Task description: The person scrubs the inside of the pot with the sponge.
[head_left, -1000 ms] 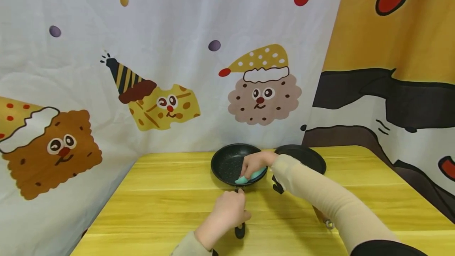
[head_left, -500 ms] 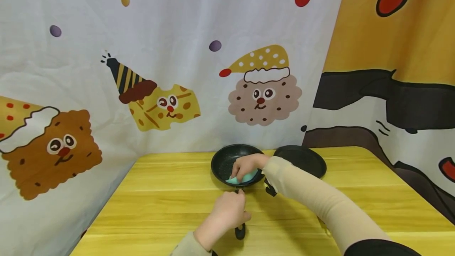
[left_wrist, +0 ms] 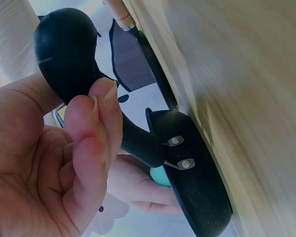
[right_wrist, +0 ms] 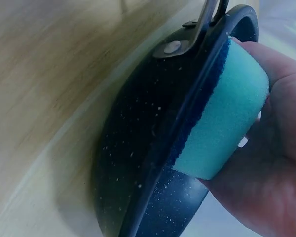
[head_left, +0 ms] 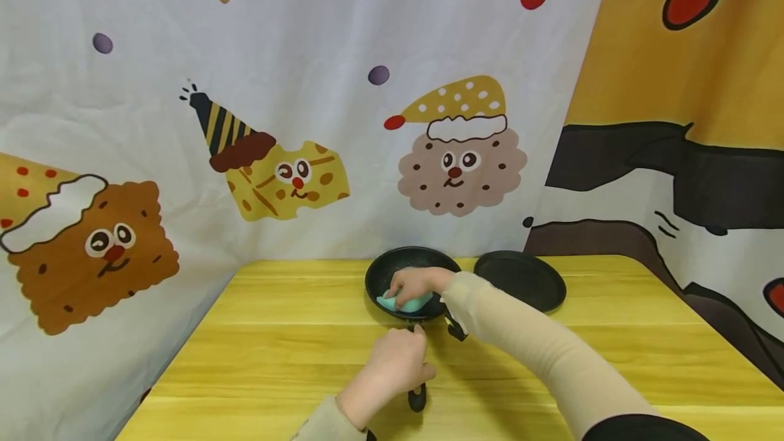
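A black speckled frying pan point(head_left: 381, 271) stands near the back edge of the wooden table. My left hand point(head_left: 395, 363) grips its black handle point(head_left: 417, 397); in the left wrist view the fingers curl round that handle. Inside the pan, my right hand point(head_left: 416, 282) holds a turquoise sponge point(head_left: 405, 303). The right wrist view shows the sponge's dark blue scrubbing side point(right_wrist: 202, 106) against the pan's inner wall close to the handle rivets. Part of the sponge is hidden under the right hand's fingers.
A flat black pan point(head_left: 523, 281) lies just right of the frying pan. Its wooden handle point(left_wrist: 118, 12) shows in the left wrist view. The wooden table point(head_left: 275, 346) meets a printed cloth point(head_left: 294, 53) at the back.
My right hand and the sponge have slid left along the near inner side of the frying pan. The left hand keeps its grip on the handle. The head view has shifted slightly.
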The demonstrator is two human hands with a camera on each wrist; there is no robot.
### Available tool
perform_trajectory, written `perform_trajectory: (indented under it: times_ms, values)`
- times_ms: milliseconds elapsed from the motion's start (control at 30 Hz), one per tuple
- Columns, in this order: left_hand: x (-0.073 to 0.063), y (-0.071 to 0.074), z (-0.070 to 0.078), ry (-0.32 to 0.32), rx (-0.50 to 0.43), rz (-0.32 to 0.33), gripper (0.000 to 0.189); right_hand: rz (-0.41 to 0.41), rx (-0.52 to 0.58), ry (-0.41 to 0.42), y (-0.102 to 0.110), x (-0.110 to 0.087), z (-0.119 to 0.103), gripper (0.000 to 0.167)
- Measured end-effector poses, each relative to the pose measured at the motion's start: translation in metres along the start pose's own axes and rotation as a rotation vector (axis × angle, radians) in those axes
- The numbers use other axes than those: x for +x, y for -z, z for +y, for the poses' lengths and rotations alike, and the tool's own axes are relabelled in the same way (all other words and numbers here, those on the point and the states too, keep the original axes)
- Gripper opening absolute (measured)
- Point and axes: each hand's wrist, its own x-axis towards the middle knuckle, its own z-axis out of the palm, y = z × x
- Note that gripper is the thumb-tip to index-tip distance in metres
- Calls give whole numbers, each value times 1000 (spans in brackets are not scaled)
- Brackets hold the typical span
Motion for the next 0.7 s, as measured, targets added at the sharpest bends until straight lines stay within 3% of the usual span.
perform_trajectory:
  times_ms: [267, 700]
  values:
    - [1, -1, 1, 18, -4, -24, 65, -7, -39, -83, -1, 7, -5, 37]
    - [2, 1, 3, 35, 39, -22, 68, -20, -38, -141, 13, 20, -11, 31]
